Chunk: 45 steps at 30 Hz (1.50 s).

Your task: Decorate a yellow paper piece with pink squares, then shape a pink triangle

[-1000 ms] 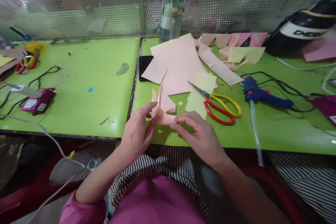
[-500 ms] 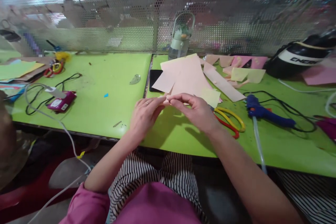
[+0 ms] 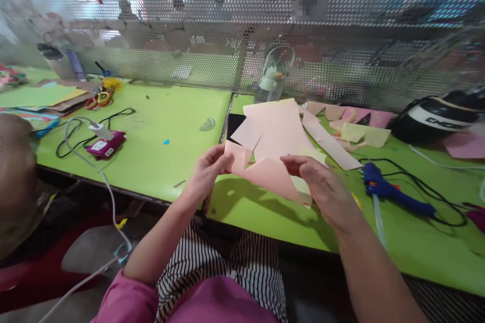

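A pale pink sheet of paper [image 3: 271,177], with a notch in its upper edge, spreads out slightly above the green table. My left hand [image 3: 212,164] pinches its left end between thumb and fingers. At the paper's right end is my right hand [image 3: 322,181], fingers stretched out and apart along the upper edge; whether they touch it is hard to tell. Behind the sheet lie a larger pink sheet [image 3: 276,123], a small pink piece [image 3: 246,132] and a black flat object [image 3: 235,125]. Scissors with a yellow handle [image 3: 356,201] are mostly hidden by my right hand.
To the right lie a blue glue gun [image 3: 397,194] with its cord, paper strips [image 3: 329,141] and a black bottle [image 3: 435,118]. A green bottle [image 3: 271,83] stands before the mesh screen. Leftward are a purple power box [image 3: 106,145], cables and stacked paper [image 3: 49,98].
The pink paper, barely visible between my fingertips before, is now spread out. My hands have moved apart, the right one covering the scissors. The camera view has shifted.
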{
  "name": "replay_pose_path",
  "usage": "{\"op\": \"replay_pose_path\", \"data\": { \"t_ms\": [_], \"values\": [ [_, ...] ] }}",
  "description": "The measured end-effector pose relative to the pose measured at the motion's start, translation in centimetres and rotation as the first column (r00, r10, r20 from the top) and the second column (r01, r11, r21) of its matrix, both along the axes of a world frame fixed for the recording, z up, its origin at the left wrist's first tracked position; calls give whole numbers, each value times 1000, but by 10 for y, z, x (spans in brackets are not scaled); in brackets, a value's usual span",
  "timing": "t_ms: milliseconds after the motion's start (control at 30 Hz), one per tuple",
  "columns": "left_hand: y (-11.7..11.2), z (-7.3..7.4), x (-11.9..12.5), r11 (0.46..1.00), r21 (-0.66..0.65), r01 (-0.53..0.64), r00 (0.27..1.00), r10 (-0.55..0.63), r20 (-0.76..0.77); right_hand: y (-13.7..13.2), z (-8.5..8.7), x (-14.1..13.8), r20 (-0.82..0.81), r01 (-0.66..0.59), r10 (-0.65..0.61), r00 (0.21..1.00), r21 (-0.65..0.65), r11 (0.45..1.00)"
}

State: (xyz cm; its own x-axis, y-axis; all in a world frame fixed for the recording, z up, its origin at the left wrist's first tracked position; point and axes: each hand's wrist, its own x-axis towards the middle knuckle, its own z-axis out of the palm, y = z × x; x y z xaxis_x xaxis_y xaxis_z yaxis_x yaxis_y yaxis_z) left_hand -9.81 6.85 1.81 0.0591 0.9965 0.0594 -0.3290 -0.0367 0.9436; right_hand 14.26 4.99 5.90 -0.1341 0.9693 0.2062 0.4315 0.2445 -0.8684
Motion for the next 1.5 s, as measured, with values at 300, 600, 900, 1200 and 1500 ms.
{"op": "replay_pose_path", "data": {
  "t_ms": [300,600,900,1200,1500],
  "values": [
    [-4,-6,1,995,-89,38,998,-42,-44,-12,1,4,258,-48,78,963,-123,991],
    [-9,-13,0,993,-90,74,995,-80,-67,-9,-5,1,249,-37,48,967,-49,998],
    [-9,-18,3,995,-76,62,993,-70,-99,-8,-9,-4,197,-41,49,979,-43,998],
    [-14,-13,0,988,72,135,982,-124,-140,-13,-8,-2,208,-13,-16,978,140,990],
    [-37,-28,-16,809,560,177,723,279,-632,-23,-29,0,320,-102,-73,944,498,861]
  ]
}}
